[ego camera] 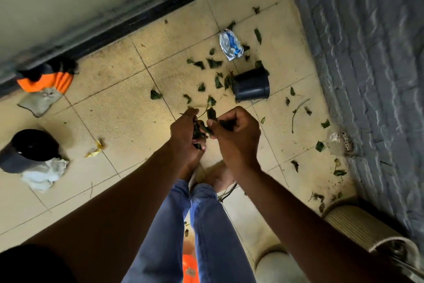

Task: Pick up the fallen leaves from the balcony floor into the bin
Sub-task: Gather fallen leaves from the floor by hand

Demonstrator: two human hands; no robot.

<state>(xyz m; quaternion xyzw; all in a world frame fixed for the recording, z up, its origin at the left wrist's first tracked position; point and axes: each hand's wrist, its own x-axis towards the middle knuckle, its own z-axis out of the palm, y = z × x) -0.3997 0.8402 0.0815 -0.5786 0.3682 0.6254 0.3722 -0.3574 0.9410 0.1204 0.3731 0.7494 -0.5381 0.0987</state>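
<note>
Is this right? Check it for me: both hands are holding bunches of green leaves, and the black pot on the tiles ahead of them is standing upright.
Not quite. The head view shows the black pot lying tipped on its side on the tiles, not standing upright. The rest holds: the left hand and the right hand both hold green leaves.

Matt beige floor tiles (119,108), rough grey brick wall (367,53), crinkled glossy wrapper (230,45).

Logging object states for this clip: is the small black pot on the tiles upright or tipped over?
Tipped over: the black pot lies on its side on the floor tiles.
</note>
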